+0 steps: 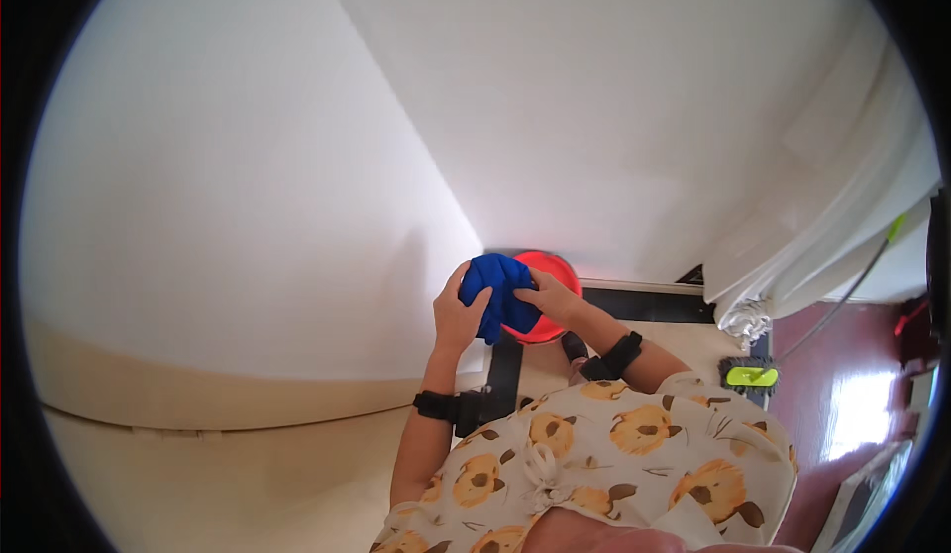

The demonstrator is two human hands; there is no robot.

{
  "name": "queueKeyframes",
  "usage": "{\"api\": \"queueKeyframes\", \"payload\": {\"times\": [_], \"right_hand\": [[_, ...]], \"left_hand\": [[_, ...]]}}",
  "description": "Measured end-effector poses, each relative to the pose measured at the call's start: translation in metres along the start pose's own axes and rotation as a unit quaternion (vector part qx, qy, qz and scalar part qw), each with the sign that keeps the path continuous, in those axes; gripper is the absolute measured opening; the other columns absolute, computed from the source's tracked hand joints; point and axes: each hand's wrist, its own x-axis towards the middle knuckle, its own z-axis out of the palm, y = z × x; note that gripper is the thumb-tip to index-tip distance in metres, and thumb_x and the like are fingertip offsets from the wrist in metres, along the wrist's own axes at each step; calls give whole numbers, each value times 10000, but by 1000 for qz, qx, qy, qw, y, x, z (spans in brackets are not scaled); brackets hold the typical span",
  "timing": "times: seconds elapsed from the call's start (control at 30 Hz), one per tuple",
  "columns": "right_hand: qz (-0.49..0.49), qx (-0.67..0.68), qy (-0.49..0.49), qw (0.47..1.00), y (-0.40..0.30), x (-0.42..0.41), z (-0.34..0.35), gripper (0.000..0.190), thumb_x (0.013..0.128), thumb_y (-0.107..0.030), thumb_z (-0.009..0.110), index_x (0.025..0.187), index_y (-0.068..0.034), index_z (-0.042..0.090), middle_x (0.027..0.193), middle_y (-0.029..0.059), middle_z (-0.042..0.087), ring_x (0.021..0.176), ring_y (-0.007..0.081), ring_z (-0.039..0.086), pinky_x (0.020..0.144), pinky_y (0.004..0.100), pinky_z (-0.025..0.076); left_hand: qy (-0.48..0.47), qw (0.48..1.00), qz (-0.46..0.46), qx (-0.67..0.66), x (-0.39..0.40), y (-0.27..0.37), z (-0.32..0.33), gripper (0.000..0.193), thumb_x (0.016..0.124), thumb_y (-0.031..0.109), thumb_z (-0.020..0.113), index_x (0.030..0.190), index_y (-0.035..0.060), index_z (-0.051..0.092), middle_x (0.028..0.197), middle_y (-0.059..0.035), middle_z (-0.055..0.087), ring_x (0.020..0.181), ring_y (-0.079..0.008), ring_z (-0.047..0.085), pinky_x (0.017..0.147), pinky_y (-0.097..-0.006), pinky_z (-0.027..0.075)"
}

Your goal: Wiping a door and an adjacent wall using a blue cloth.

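Note:
A bunched blue cloth [496, 293] is held between my two hands, above a red basin [553, 260] on the floor by the wall corner. My left hand [459, 312] grips the cloth's left side, its thumb lying over the front. On the right side, my right hand [553, 297] pinches the cloth with thumb and fingers. The cloth and my right hand hide part of the basin, so its contents cannot be made out. Black straps are around both of my forearms.
White walls meet in a corner ahead. To the right, a flat mop with a green head [752, 376] leans by its pole, near a white curtain [825, 234] with a bunched lower end. A reddish-brown glossy surface [810, 404] lies at the far right. One dark shoe [574, 346] shows beside the basin.

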Motion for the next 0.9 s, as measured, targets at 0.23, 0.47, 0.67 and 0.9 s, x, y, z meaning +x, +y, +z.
{"api": "queueKeyframes", "payload": {"times": [0.23,0.47,0.67,0.9], "right_hand": [[-69,-121,177,974,-38,-41,-54,350,862,-13,559,1210,25,557,1023,64,645,899,120,589,832,279,491],[-145,-141,242,949,-93,-68,-120,407,852,2,564,1256,5,512,977,90,641,875,126,589,795,265,485],[-223,-292,224,903,-184,-111,-153,485,833,33,595,1300,-50,496,1021,125,636,919,162,607,831,283,473],[-517,-440,313,664,-281,-102,-187,376,789,155,506,1081,-41,637,1140,173,585,967,302,618,818,317,496]], "left_hand": [[-25,995,82,-54,27,22,42,491,783,137,725,1230,-1,573,1099,-197,658,969,-243,662,867,-320,506],[-29,992,108,-60,65,77,95,488,812,110,699,1269,15,555,812,-97,669,662,-125,619,649,-268,511],[44,976,206,-50,95,145,142,494,807,51,692,1276,17,540,907,-137,648,782,-198,632,699,-278,503],[220,881,416,44,151,258,152,490,768,-53,670,1240,32,567,1123,-172,591,757,-239,623,710,-299,509]]}}
